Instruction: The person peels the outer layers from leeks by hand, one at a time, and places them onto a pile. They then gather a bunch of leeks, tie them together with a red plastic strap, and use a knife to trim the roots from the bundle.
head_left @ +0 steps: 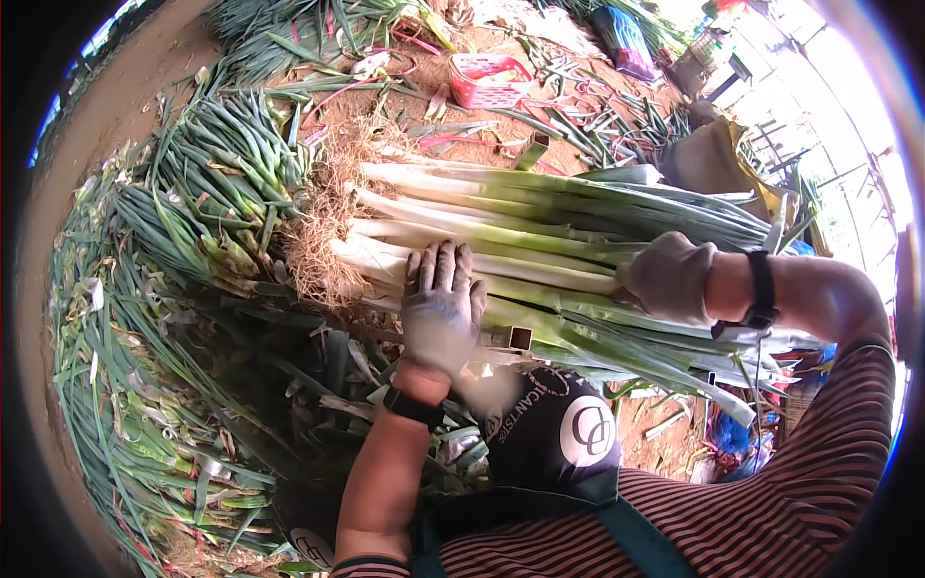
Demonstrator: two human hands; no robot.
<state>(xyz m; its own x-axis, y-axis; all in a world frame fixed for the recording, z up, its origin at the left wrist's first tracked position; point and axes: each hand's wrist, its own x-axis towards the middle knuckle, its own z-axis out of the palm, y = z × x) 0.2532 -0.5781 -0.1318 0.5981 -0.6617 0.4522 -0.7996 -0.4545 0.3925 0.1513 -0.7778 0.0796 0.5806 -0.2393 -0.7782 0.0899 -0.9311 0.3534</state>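
A bundle of long green onions (540, 226) lies across a metal frame in front of me, white stalks and roots to the left, green leaves to the right. My left hand (441, 306), in a grey glove, rests flat on the white stalks with fingers spread. My right hand (670, 277), also gloved, presses on the bundle's green part further right. A black band sits on each wrist. My knee in a dark patterned cloth (549, 429) is just below the bundle.
Heaps of green onions (217, 188) and cut leaves (125, 405) lie on the dirt at left. A pink plastic basket (489, 79) stands at the back. Square metal tubes (520, 337) hold the bundle. Cardboard (708, 154) lies at right.
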